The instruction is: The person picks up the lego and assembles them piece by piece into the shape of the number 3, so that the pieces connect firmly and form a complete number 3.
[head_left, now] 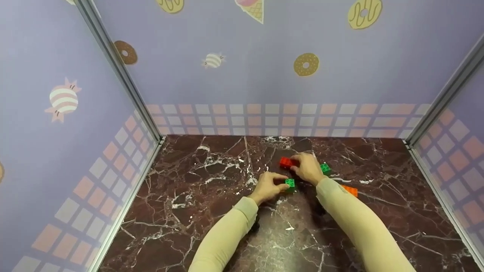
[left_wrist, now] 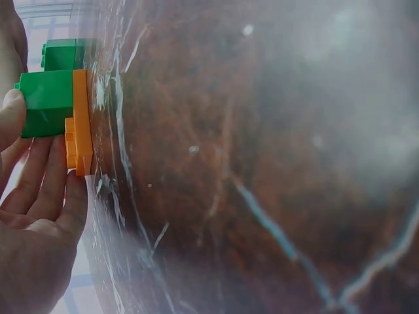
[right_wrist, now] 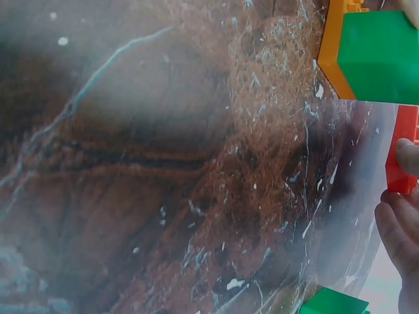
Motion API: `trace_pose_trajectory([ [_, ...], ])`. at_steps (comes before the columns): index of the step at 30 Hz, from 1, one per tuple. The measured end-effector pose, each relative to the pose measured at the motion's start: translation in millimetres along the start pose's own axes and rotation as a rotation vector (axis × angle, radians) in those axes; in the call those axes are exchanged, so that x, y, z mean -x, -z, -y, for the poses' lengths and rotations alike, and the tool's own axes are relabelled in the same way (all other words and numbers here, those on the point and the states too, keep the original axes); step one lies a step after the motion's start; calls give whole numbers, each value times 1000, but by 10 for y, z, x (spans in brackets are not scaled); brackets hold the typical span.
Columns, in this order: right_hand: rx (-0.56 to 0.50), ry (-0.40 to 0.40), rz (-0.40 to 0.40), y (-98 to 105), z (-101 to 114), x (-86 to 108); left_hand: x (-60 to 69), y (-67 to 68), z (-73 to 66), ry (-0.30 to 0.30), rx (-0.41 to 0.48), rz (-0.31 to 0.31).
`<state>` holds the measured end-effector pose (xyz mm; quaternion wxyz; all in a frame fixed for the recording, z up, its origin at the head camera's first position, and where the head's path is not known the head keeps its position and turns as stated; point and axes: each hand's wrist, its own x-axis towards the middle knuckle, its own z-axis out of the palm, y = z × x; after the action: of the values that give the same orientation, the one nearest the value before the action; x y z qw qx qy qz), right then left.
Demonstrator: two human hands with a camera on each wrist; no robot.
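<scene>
In the head view my left hand [head_left: 266, 188] holds a green toy brick [head_left: 290, 183] between thumb and fingers. That brick sits on one end of a thin orange brick [left_wrist: 80, 124], whose studs stick out beside it in the left wrist view. Farther back, my right hand [head_left: 308, 168] grips a red toy brick [head_left: 286, 163] by its right end. The right wrist view shows the thumb against the red brick's [right_wrist: 400, 157] side, with fingers at its end. Both the red brick and the green-on-orange pair rest on the tabletop, apart from each other.
A second green brick [head_left: 325, 169] lies just right of my right hand. Partly behind the right sleeve [head_left: 355, 215] lies another orange brick [head_left: 351, 190]. The dark red marbled tabletop [head_left: 181, 226] is bounded by patterned walls [head_left: 245, 83] at the back and both sides.
</scene>
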<state>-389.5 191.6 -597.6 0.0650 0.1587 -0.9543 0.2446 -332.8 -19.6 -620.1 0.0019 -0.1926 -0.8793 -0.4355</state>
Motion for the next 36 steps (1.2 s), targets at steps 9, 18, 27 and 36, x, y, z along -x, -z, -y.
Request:
trace_pose_trajectory([
  [9,-35,64,-27,94,90,65,-3,12,2,-8,-2,15],
  [18,-57,133,-43,131,160,118,20,-15,5,-11,-2,0],
  [27,-74,137,-42,205,194,176,42,-2,40,34,73,-42],
  [36,-96,172,-69,274,212,255,49,119,74,66,200,-94],
])
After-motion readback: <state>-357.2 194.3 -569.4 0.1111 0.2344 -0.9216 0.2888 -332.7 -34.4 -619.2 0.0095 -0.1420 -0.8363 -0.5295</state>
